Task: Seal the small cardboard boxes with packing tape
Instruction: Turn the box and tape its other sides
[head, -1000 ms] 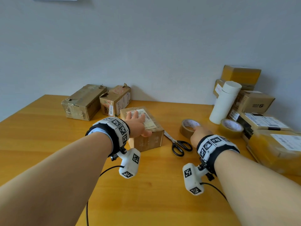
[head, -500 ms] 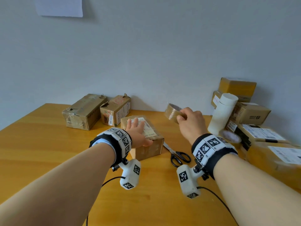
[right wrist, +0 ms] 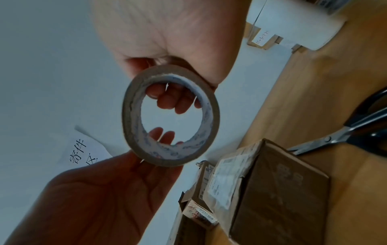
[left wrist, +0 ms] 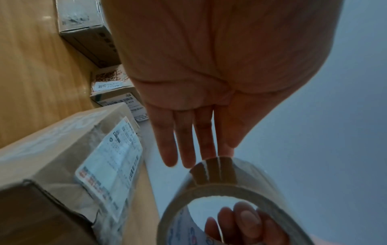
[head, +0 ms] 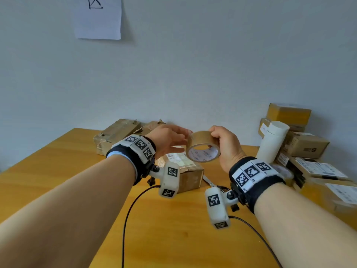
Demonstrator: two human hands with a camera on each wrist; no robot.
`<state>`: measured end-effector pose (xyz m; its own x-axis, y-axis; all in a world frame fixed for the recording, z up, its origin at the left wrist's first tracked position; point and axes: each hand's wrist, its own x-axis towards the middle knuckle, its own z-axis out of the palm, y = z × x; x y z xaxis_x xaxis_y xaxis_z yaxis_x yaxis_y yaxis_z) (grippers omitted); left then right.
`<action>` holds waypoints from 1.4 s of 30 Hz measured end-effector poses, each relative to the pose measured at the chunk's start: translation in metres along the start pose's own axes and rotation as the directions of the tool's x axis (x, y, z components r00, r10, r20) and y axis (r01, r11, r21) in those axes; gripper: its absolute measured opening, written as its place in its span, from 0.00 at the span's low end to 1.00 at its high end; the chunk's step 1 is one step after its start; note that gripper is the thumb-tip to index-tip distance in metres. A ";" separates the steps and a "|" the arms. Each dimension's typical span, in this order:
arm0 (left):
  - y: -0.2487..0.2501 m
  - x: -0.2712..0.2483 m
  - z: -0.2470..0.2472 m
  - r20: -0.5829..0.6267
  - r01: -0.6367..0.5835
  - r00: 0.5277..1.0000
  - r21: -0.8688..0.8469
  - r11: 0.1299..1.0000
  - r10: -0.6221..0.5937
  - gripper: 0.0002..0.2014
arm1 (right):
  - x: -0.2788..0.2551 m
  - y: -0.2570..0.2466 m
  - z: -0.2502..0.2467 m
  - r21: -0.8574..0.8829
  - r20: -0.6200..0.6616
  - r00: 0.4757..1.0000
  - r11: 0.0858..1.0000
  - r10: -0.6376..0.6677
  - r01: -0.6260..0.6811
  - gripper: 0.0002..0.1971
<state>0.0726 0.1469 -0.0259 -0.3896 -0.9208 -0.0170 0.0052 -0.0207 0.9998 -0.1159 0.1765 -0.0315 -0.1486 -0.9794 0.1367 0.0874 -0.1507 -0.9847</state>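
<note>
My right hand grips a brown packing tape roll in the air above the table, fingers curled over its top edge. My left hand is beside it with straight fingers, the tips touching the roll's outer side. In the left wrist view those fingertips reach the roll. The right wrist view looks through the roll, with the left hand below it. A small cardboard box with a white label lies on the table under both hands.
Scissors lie right of the small box. Two worn boxes stand at the back left. A white cylinder and stacked boxes fill the right side. The wooden table ends at the wall.
My right hand took the tape roll off the table and raised it towards the middle. My left hand left the box top and rose to the roll. The view tilted up.
</note>
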 end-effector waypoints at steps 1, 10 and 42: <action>0.001 -0.003 0.001 0.016 -0.006 1.000 -0.043 0.999 0.007 0.14 | 0.000 0.000 0.001 0.008 0.006 1.000 1.000 -0.001 0.001 0.15; 0.006 -0.015 0.002 -0.083 -0.064 0.995 -0.077 0.995 0.057 0.01 | -0.004 0.000 0.005 0.025 -0.004 1.000 1.000 -0.006 0.006 0.15; 0.008 -0.009 0.018 -0.253 -0.138 0.918 0.519 0.844 0.306 0.03 | -0.012 0.002 0.007 -0.522 0.039 0.910 0.768 -0.412 0.371 0.14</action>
<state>0.0600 0.1619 -0.0173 -0.1225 -0.9500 0.2873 -0.4196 0.3119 0.8524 -0.1066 0.1869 -0.0338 -0.1326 -0.8345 0.5348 -0.5023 -0.4085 -0.7621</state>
